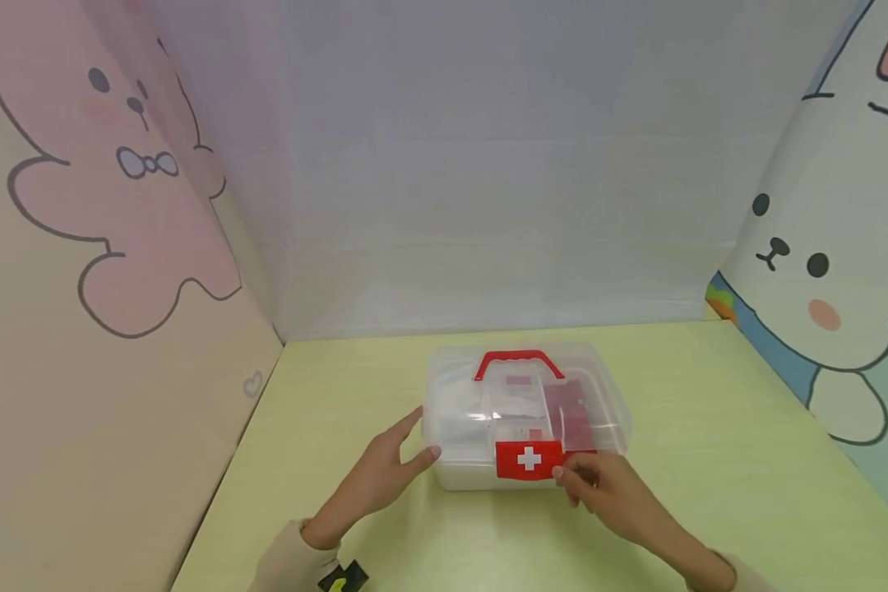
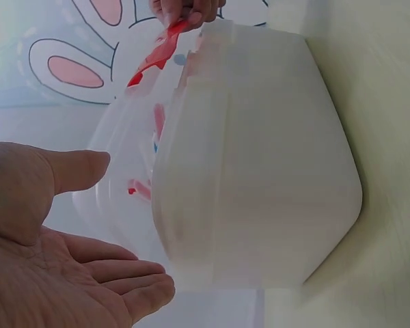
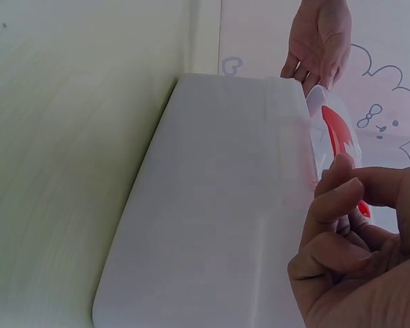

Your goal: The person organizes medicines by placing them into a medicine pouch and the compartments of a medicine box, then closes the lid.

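Note:
A first-aid box (image 1: pixel 459 473) with a clear lid (image 1: pixel 451 378) and a white base stands on the table. The red carrying handle (image 1: pixel 520 356) lies on top of the lid, and a red latch (image 1: pixel 509 460) with a white cross is at the front. Beside the box's left end is my left hand (image 1: pixel 385 469), thumb and fingers spread and fairly straight; in the left wrist view, this hand (image 2: pixel 68 246) grips nothing. My right hand (image 1: pixel 603 489) pinches the latch's right side between thumb and curled fingers. Packets (image 1: pixel 518 403) show blurrily through the lid.
The box rests on a pale yellow-green table (image 1: pixel 326 395). A white sheet (image 1: pixel 503 181) rises behind it. Cartoon-printed panels stand at both sides, with a pink bear (image 1: pixel 118 214) at the left and a white rabbit (image 1: pixel 829 230) at the right.

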Demonstrator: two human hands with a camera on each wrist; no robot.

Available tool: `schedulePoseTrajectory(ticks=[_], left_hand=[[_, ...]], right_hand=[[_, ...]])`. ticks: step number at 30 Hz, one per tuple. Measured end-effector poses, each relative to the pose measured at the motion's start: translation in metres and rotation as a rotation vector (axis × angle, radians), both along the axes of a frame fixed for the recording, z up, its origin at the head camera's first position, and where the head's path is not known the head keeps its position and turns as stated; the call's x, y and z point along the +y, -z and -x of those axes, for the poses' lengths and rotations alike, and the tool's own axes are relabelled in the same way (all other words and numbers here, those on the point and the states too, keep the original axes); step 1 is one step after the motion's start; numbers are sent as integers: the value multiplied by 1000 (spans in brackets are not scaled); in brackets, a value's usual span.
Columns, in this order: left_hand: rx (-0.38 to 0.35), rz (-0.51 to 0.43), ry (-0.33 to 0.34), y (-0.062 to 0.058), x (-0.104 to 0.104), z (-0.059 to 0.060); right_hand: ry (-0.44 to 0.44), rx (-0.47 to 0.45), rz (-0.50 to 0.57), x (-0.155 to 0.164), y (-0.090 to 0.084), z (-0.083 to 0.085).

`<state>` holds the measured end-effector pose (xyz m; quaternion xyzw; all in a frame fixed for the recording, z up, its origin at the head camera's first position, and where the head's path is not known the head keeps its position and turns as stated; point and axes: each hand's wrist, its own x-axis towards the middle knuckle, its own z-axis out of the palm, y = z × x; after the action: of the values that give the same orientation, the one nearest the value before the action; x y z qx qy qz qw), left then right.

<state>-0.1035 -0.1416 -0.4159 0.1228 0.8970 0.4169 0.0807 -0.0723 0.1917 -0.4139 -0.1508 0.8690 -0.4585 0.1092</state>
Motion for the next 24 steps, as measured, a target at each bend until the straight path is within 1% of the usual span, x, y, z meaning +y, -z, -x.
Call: schedulePoseTrajectory(ticks=[4,7,13,18,24], left_hand=[[8,-14,17,4,-1,-1],[21,-24,21,6,-1,-2],[38,-34,44,11,-1,-4],[48,-40,52,16,0,-4],[32,-66,55,16,0,-5]], right_hand=[[0,-23,-18,1,5,-1],[-7,-34,-4,2,9,-2],[-25,-13,36,3,16,-4],[-9,-20,16,3,20,-3],[0,-18,-4,2,23,-2]])
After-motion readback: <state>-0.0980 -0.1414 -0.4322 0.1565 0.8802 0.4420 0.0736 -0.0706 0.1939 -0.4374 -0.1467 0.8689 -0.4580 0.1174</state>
